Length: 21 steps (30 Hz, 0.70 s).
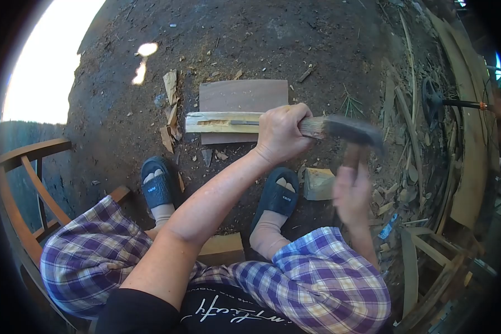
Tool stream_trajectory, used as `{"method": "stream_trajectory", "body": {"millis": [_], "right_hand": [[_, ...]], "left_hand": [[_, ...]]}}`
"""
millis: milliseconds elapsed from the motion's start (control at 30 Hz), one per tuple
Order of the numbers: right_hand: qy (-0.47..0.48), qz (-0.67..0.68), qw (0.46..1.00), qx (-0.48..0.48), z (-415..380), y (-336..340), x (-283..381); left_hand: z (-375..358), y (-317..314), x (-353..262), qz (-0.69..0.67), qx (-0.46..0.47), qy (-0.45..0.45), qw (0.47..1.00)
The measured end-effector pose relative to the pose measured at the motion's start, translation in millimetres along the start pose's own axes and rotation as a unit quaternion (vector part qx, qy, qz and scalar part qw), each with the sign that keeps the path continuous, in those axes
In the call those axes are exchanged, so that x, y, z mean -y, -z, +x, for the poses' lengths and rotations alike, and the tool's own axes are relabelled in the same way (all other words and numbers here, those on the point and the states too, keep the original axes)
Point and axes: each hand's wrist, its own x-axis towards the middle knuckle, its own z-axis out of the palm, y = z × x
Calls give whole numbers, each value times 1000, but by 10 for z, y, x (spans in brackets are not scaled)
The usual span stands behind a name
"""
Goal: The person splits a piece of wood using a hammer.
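My left hand (284, 131) is wrapped round a chisel, whose wooden handle (313, 127) sticks out on the right. The narrow metal chisel blade (244, 122) points left along a groove in a pale strip of wood (206, 128). That strip rests across a flat brown board (245, 93) on the ground. My right hand (352, 195), smeared by motion, grips a hammer by its handle. The dark hammer head (353, 133) is blurred and overlaps the butt end of the chisel handle. The strip's right part is hidden behind my left hand.
Split wood pieces (171, 86) lie left of the board. A wood block (319, 184) sits beside my right sandal (275, 196). A wooden chair (33, 150) stands at left. Long planks (465, 122), sticks and a wooden frame (423, 250) line the right side.
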Motion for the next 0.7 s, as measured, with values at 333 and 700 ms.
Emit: {"method": "stream_trajectory", "body": {"millis": [333,700], "right_hand": [[83,360,920,-131,17,128,254],[75,348,928,-108,4,41,228]], "left_hand": [[-42,52,80,3,10,-14,1000],[-78,81,121,22,14,-9,1000]]}}
